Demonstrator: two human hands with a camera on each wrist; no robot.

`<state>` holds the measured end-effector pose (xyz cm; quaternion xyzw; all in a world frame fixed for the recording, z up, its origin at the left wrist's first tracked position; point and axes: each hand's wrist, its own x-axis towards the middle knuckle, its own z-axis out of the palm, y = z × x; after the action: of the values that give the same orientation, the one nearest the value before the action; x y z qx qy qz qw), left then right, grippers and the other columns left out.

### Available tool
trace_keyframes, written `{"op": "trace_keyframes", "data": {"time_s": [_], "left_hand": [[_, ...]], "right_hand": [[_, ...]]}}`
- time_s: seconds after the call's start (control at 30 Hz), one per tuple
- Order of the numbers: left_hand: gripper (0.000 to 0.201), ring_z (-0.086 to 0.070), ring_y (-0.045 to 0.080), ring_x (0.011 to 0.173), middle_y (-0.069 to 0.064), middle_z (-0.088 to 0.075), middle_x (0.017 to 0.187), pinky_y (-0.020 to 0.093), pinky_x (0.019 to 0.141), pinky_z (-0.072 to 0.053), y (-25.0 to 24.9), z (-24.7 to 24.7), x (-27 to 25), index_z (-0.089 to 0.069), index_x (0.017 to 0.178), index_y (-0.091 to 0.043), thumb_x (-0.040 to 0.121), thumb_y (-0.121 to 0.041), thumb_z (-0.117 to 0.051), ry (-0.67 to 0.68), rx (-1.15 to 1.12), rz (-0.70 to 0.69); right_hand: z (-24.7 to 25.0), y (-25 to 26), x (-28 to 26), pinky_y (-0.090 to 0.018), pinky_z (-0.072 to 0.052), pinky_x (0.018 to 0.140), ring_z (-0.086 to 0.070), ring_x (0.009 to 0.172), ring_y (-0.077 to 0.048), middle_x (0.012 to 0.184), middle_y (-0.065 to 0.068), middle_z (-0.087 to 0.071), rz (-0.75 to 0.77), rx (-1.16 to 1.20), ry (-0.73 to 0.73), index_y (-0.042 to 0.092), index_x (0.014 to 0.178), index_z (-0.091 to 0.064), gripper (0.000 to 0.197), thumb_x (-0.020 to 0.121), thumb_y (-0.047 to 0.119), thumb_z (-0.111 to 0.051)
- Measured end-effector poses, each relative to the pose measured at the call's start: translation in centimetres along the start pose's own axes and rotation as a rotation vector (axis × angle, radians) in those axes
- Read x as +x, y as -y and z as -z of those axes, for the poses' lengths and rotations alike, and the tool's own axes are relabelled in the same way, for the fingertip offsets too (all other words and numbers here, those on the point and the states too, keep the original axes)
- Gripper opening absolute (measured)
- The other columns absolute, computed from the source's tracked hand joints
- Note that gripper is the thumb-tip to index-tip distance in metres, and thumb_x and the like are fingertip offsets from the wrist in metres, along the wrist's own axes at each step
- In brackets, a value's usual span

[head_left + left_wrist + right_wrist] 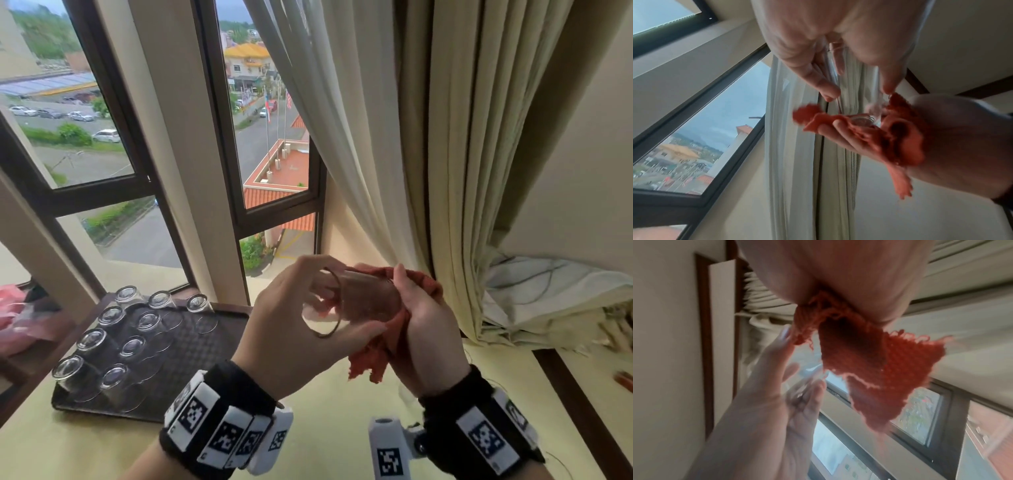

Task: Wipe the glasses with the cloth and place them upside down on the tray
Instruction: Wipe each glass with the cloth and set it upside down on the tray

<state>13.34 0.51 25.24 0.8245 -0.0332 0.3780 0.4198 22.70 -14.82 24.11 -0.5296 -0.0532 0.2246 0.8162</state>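
My left hand [318, 301] grips a clear glass [363, 298] lying sideways in the air, its mouth toward my left palm. My right hand [418, 308] holds an orange-red cloth [370, 363] bunched round the glass's base. In the left wrist view the cloth [900, 138] cups the glass base [861, 120], with the left thumb and fingers [818, 78] on the wall. The right wrist view shows the cloth [869, 353] hanging from my right hand [849, 272] beside my left hand [777, 386]. On the dark tray [205, 346] at the left, several glasses [113, 318] stand upside down.
The tray sits on a pale yellow table [325, 394] under a window [267, 137]. Cream curtains [376, 137] hang just behind my hands. A pink bag [17, 318] lies at the far left. Crumpled white fabric [548, 291] lies to the right.
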Motion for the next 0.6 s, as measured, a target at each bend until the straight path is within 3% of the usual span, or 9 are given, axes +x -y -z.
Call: {"op": "trace_keyframes", "data": {"time_s": [0.1, 0.17, 0.2, 0.23, 0.3, 0.37, 0.4, 0.5, 0.6], "left_hand": [[0.065, -0.075, 0.012, 0.093, -0.013, -0.075, 0.099, 0.024, 0.073, -0.061, 0.5, -0.6, -0.6, -0.057, 0.118, -0.034, 0.071, -0.056, -0.096, -0.124, -0.058, 0.130], [0.063, -0.076, 0.012, 0.093, -0.012, -0.075, 0.096, 0.029, 0.074, -0.062, 0.3, -1.0, -0.7, -0.056, 0.115, -0.035, 0.070, -0.057, -0.095, -0.147, -0.110, 0.209], [0.062, -0.076, 0.012, 0.092, -0.011, -0.076, 0.096, 0.029, 0.074, -0.063, 0.1, -1.1, -0.7, -0.056, 0.114, -0.036, 0.071, -0.059, -0.094, -0.142, -0.134, 0.223], [0.060, -0.076, 0.011, 0.090, -0.010, -0.075, 0.094, 0.028, 0.074, -0.062, -0.2, -1.1, -0.7, -0.056, 0.113, -0.037, 0.070, -0.060, -0.092, -0.130, -0.156, 0.223], [0.059, -0.075, 0.010, 0.089, -0.008, -0.075, 0.092, 0.023, 0.073, -0.060, -0.7, -1.2, -0.6, -0.057, 0.113, -0.032, 0.071, -0.056, -0.091, -0.099, -0.184, 0.185], [0.059, -0.076, 0.015, 0.092, -0.013, -0.077, 0.099, 0.026, 0.072, -0.060, -0.8, -1.2, -0.5, -0.057, 0.115, -0.028, 0.074, -0.052, -0.092, -0.063, -0.171, 0.113], [0.059, -0.076, 0.018, 0.092, -0.014, -0.078, 0.102, 0.028, 0.072, -0.061, -0.5, -1.2, -0.4, -0.057, 0.116, -0.028, 0.075, -0.052, -0.092, -0.053, -0.145, 0.088], [0.060, -0.076, 0.018, 0.089, -0.013, -0.077, 0.099, 0.033, 0.072, -0.063, 0.3, -1.3, -0.3, -0.057, 0.117, -0.031, 0.074, -0.055, -0.091, -0.085, -0.116, 0.111], [0.061, -0.077, 0.015, 0.093, -0.014, -0.076, 0.100, 0.037, 0.073, -0.065, 1.0, -1.5, -0.2, -0.056, 0.116, -0.035, 0.073, -0.063, -0.089, -0.141, -0.126, 0.172]], "right_hand": [[-1.3, -0.9, -1.7, -0.053, -0.062, 0.084, -0.078, 0.094, -0.036, 0.102, -0.014, -0.080, 0.136, -0.156, -0.036, 0.018, 0.121, -0.074, 0.049, 0.096, 0.056, -0.056], [-2.1, -1.2, -2.8, -0.044, -0.063, 0.064, -0.077, 0.079, -0.020, 0.097, -0.002, -0.080, 0.319, -0.252, -0.037, 0.034, 0.124, -0.069, 0.038, 0.094, 0.051, -0.053], [-2.1, -1.1, -2.9, -0.038, -0.063, 0.063, -0.075, 0.081, -0.013, 0.102, 0.004, -0.079, 0.422, -0.292, -0.027, 0.036, 0.126, -0.067, 0.034, 0.098, 0.045, -0.051], [-2.1, -0.8, -2.7, -0.032, -0.063, 0.070, -0.074, 0.092, -0.009, 0.110, 0.007, -0.077, 0.510, -0.300, 0.002, 0.032, 0.129, -0.066, 0.031, 0.103, 0.037, -0.049], [-1.5, 0.1, -2.0, -0.035, -0.058, 0.090, -0.071, 0.112, -0.022, 0.123, -0.001, -0.074, 0.568, -0.209, 0.109, 0.012, 0.123, -0.068, 0.029, 0.108, 0.028, -0.048], [-0.8, 0.8, -1.4, -0.052, -0.055, 0.085, -0.069, 0.105, -0.047, 0.117, -0.015, -0.075, 0.512, -0.155, 0.112, 0.004, 0.112, -0.071, 0.041, 0.102, 0.042, -0.058], [-0.8, 1.0, -1.3, -0.056, -0.054, 0.084, -0.068, 0.105, -0.053, 0.115, -0.021, -0.075, 0.431, -0.104, 0.090, 0.002, 0.111, -0.072, 0.052, 0.096, 0.051, -0.063], [-0.5, 0.6, -1.1, -0.056, -0.053, 0.101, -0.070, 0.114, -0.047, 0.123, -0.027, -0.073, 0.151, 0.079, 0.042, 0.002, 0.125, -0.070, 0.058, 0.097, 0.051, -0.059], [-1.1, -0.9, -2.4, -0.055, -0.058, 0.093, -0.076, 0.106, -0.038, 0.119, -0.020, -0.076, 0.085, 0.137, 0.025, 0.008, 0.129, -0.071, 0.053, 0.095, 0.046, -0.057]]}}
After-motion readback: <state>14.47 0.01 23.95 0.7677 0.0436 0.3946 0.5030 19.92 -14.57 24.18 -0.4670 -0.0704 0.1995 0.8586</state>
